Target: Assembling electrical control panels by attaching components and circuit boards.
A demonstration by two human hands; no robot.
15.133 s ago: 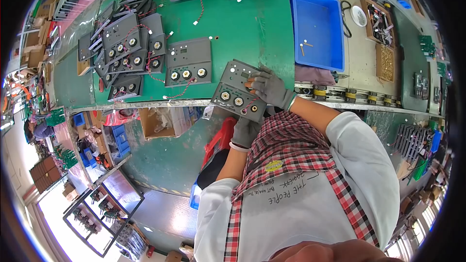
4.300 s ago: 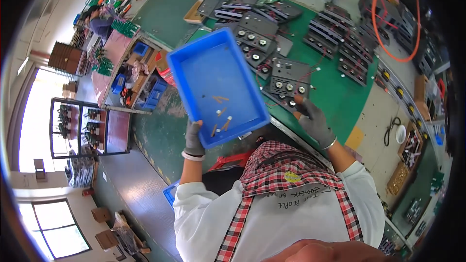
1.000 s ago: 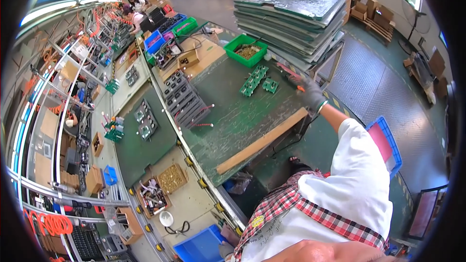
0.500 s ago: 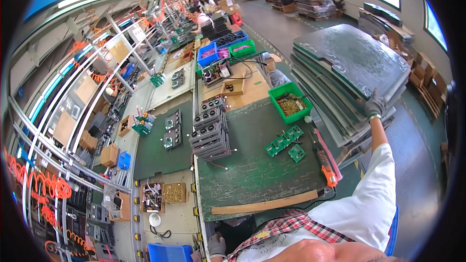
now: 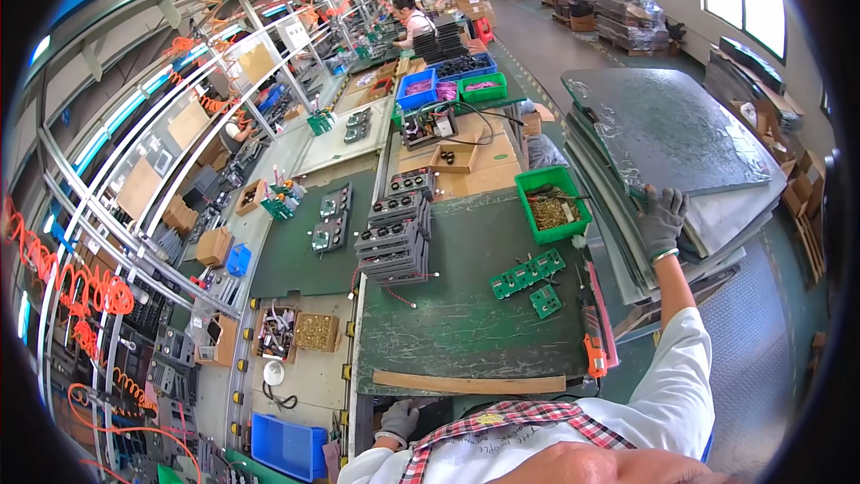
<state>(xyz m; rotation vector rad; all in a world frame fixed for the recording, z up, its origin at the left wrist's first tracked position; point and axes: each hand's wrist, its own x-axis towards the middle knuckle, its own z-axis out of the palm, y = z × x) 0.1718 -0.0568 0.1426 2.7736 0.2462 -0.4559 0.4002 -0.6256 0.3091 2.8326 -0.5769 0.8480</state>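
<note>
One right hand, fingers parted, grip unclear, touches the near edge of the top sheet, which stretches away ahead and rightward.

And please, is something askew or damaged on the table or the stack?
Yes. The top sheet of the stack, at the right hand, lies askew: its edges do not line up with the sheets below. The green worktop also looks scratched, with pale marks.
</note>
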